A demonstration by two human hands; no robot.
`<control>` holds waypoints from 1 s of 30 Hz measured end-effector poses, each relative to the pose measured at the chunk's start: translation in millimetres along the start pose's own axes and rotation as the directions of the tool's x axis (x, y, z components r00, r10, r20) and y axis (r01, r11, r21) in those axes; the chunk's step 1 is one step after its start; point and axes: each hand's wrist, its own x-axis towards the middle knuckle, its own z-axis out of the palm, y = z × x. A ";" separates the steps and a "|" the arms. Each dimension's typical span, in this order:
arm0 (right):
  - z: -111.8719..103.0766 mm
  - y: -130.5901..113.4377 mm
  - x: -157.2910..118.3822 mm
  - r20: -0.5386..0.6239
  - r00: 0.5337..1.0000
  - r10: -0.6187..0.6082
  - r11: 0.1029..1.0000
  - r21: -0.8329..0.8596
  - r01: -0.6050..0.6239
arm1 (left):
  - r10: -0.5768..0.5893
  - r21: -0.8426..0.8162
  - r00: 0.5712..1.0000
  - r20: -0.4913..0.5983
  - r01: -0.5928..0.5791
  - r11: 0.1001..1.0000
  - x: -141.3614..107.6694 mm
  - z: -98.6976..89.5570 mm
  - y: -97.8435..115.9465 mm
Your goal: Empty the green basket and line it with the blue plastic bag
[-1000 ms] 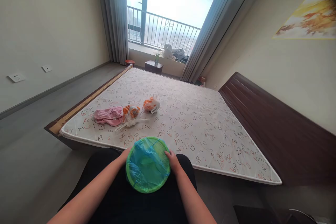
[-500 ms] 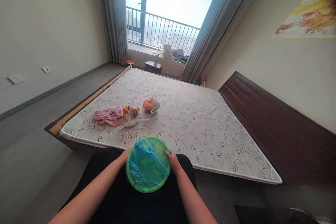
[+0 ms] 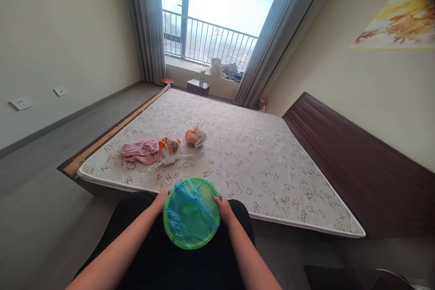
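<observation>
A round green wastebasket (image 3: 192, 244) sits between my thighs, with a thin blue plastic bag (image 3: 195, 199) stretched over its mouth and overlapping the rim. My left hand (image 3: 161, 202) grips the wastebasket's left side, its fingers mostly hidden behind the rim. On the opposite side my right hand (image 3: 223, 207) is closed on the rim, the thumb pressing the bag's edge. Beyond them on the mattress (image 3: 244, 145) lie a pink towel (image 3: 140, 151), a knotted clear bag with orange contents (image 3: 169, 147) and a second such bag (image 3: 195, 137).
A wooden bed frame rail (image 3: 115, 133) runs along the left, and a dark headboard (image 3: 356, 172) stands at the right. Past the bed are a small nightstand (image 3: 198, 87) with a green bottle (image 3: 202, 77), a red stool (image 3: 167, 82) and grey curtains (image 3: 147, 27).
</observation>
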 end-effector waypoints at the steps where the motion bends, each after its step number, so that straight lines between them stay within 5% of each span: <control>1: -0.1 -1.3 -1.0 -0.014 1.000 -0.014 1.000 -0.014 0.014 | -0.032 0.085 0.997 -0.075 0.038 0.996 -1.5 -5.5 0.4; 4: -0.4 -5.1 -3.7 -0.048 0.997 -0.052 0.998 -0.047 0.050 | -0.096 0.101 0.990 -0.102 0.106 0.989 -7.2 -25.7 1.6; 6: -0.5 -6.4 -4.7 -0.056 0.996 -0.068 0.996 -0.065 0.064 | -0.127 -0.012 0.988 0.086 0.128 0.992 -13.9 -40.5 2.9; 9: 0.0 -6.0 -4.7 -0.043 0.995 -0.087 0.992 -0.099 0.083 | -0.108 -0.181 0.916 0.387 0.190 0.965 -29.2 -59.5 9.4; 12: 0.0 -4.8 -3.8 -0.061 0.992 -0.109 0.987 -0.121 0.101 | -0.083 -0.283 0.854 0.514 0.260 0.923 -46.3 -64.6 24.1; 14: -1.4 -4.4 -3.1 -0.093 0.990 -0.110 0.989 -0.111 0.100 | -0.015 -0.411 0.866 0.500 0.253 0.876 -56.3 -57.3 36.0; 17: -6.3 -3.6 -1.4 -0.171 0.979 -0.109 0.992 -0.082 0.096 | 0.080 -0.625 0.936 0.342 0.163 0.764 -69.0 -34.7 51.7; 20: -12.4 -1.1 0.9 -0.264 0.956 -0.127 0.991 -0.065 0.114 | 0.075 -0.694 0.957 0.282 0.149 0.704 -80.0 -7.6 63.8; 25: -17.4 4.0 4.7 -0.360 0.925 -0.119 0.993 -0.027 0.117 | 0.043 -0.625 0.963 0.266 0.138 0.768 -84.5 22.9 79.4; 30: -16.9 2.8 5.3 -0.423 0.895 -0.144 0.990 -0.073 0.125 | 0.077 -0.464 0.973 0.217 0.034 0.885 -79.4 28.2 89.1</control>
